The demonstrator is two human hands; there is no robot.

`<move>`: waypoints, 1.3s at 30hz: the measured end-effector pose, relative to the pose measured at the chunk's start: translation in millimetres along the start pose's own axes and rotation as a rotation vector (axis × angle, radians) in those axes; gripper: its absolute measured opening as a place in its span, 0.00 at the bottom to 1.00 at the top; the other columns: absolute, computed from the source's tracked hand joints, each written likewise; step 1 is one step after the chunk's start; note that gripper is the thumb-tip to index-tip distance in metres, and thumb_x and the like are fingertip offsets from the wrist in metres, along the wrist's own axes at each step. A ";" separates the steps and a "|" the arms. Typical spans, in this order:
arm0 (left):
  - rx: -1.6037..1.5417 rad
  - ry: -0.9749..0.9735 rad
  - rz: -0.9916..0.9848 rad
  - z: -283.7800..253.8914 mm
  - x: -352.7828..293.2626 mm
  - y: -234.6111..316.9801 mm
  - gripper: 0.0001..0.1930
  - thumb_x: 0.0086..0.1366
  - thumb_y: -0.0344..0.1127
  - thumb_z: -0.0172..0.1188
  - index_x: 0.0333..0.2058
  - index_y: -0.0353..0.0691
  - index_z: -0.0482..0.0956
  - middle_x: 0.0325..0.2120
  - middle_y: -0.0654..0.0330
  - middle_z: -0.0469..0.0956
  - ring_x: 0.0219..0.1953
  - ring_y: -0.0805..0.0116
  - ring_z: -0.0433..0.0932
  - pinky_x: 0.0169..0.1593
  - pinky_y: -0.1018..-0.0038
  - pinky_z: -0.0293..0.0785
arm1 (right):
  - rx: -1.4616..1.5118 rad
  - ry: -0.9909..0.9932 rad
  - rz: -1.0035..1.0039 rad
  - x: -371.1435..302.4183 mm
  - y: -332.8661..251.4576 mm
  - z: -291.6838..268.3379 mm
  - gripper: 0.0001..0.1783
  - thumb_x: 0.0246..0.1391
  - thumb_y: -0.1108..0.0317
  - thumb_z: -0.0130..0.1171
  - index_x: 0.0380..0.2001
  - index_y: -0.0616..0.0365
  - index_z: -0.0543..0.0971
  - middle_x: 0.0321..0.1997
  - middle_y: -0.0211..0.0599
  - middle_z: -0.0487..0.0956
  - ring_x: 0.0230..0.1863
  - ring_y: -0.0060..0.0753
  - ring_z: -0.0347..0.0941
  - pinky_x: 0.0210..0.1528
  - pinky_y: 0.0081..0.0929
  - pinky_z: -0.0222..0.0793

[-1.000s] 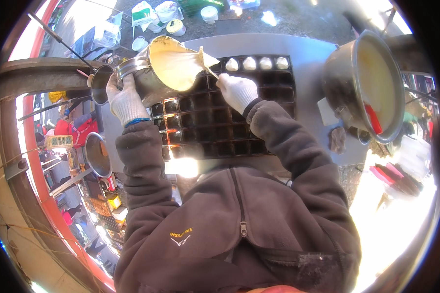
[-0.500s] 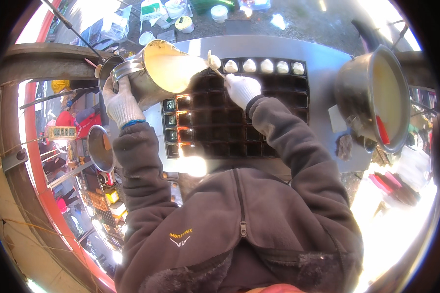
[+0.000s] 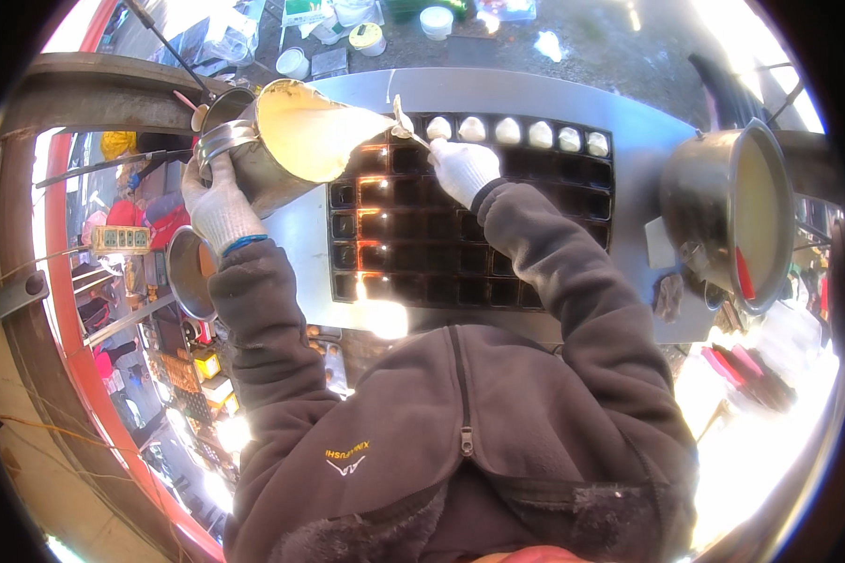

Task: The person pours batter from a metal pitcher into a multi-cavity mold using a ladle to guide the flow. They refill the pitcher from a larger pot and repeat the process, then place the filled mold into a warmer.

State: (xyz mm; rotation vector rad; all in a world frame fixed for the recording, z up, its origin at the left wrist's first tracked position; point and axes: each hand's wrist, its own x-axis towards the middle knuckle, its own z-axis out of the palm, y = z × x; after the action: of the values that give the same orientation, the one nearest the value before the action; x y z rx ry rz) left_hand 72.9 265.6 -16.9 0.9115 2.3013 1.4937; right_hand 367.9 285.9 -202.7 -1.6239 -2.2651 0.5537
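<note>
My left hand [image 3: 221, 205], in a white knit glove, is closed round the handle of a metal pitcher [image 3: 274, 194]. The pitcher is tilted to the right, and pale cream batter [image 3: 314, 136] reaches its lip. At that lip a small batter-coated spoon [image 3: 403, 122] sits in my gloved right hand [image 3: 465, 172], its fingers pinched on the thin handle. Below both hands lies a dark mould pan [image 3: 441, 225] with rows of square wells. Along its far row, several wells hold white mounds of batter [image 3: 507, 130]; the nearer wells look dark inside.
The pan rests on a metal table [image 3: 634, 141]. To the right stands a large metal pot [image 3: 699, 188] of pale liquid with a red utensil [image 3: 745, 273]. A crumpled cloth [image 3: 668, 297] lies beside it. Another metal pot [image 3: 191, 272] is at left. Tubs [image 3: 366, 38] stand beyond the table.
One more far-row well, at the left end of the filled ones, now holds batter. The pitcher lip and spoon sit further left over the pan. Both hands keep their holds.
</note>
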 end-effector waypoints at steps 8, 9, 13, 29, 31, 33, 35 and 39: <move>0.020 0.070 0.048 -22.1 36.2 -13.2 0.30 0.76 0.44 0.76 0.66 0.28 0.80 0.58 0.50 0.87 0.57 0.62 0.85 0.64 0.67 0.80 | 0.083 0.031 -0.139 32.3 -45.1 43.2 0.13 0.76 0.57 0.60 0.49 0.53 0.85 0.30 0.50 0.87 0.31 0.59 0.87 0.35 0.53 0.82; 0.027 0.084 0.047 -25.7 38.2 -13.9 0.30 0.75 0.44 0.76 0.66 0.28 0.80 0.58 0.50 0.87 0.57 0.62 0.85 0.64 0.67 0.80 | 0.083 0.035 -0.018 34.4 -41.5 47.8 0.16 0.77 0.56 0.58 0.57 0.52 0.84 0.33 0.48 0.89 0.33 0.59 0.88 0.36 0.52 0.83; 0.071 0.183 0.085 -34.4 41.3 -16.8 0.30 0.75 0.42 0.76 0.66 0.28 0.80 0.58 0.49 0.87 0.57 0.60 0.86 0.65 0.67 0.81 | -0.070 0.163 -0.128 39.3 -37.1 56.8 0.14 0.77 0.57 0.59 0.54 0.52 0.85 0.32 0.45 0.88 0.32 0.55 0.88 0.37 0.49 0.85; 0.030 0.218 0.090 -77.5 55.5 -26.2 0.27 0.75 0.32 0.74 0.67 0.29 0.79 0.61 0.49 0.84 0.62 0.59 0.83 0.69 0.65 0.78 | 0.151 0.037 -0.294 33.5 -127.8 61.6 0.09 0.75 0.62 0.61 0.43 0.54 0.84 0.27 0.43 0.86 0.26 0.53 0.85 0.30 0.50 0.80; 0.075 0.212 0.116 -80.6 57.0 -29.9 0.27 0.74 0.30 0.73 0.68 0.29 0.78 0.63 0.48 0.84 0.64 0.58 0.83 0.70 0.65 0.77 | 0.204 -0.079 -0.309 27.8 -130.4 59.7 0.09 0.75 0.62 0.61 0.41 0.54 0.85 0.27 0.43 0.87 0.26 0.52 0.86 0.31 0.48 0.81; 0.109 0.199 0.127 -83.3 58.1 -32.0 0.28 0.74 0.29 0.73 0.69 0.28 0.78 0.65 0.48 0.83 0.65 0.58 0.82 0.71 0.66 0.76 | 0.143 -0.174 -0.198 26.0 -124.3 53.4 0.07 0.71 0.67 0.61 0.43 0.57 0.84 0.33 0.46 0.89 0.35 0.54 0.89 0.38 0.50 0.83; 0.106 0.196 0.134 -85.6 57.9 -32.0 0.29 0.74 0.28 0.72 0.70 0.28 0.76 0.66 0.48 0.82 0.66 0.58 0.82 0.71 0.66 0.76 | 0.069 -0.277 -0.097 25.0 -113.6 44.9 0.07 0.70 0.68 0.61 0.45 0.57 0.85 0.36 0.46 0.90 0.38 0.54 0.91 0.40 0.51 0.84; 0.101 0.186 0.143 -84.4 54.8 -26.8 0.31 0.74 0.26 0.72 0.71 0.28 0.74 0.67 0.47 0.81 0.66 0.57 0.82 0.71 0.66 0.76 | 0.140 -0.108 -0.186 12.9 -118.2 43.6 0.05 0.71 0.67 0.61 0.42 0.53 0.84 0.33 0.43 0.89 0.35 0.50 0.90 0.35 0.48 0.82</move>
State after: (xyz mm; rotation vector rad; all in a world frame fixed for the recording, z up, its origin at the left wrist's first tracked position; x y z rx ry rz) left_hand -23.0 230.5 3.5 1.0226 2.5110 1.5936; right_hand 245.6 258.3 -185.0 -1.3302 -2.3632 0.7491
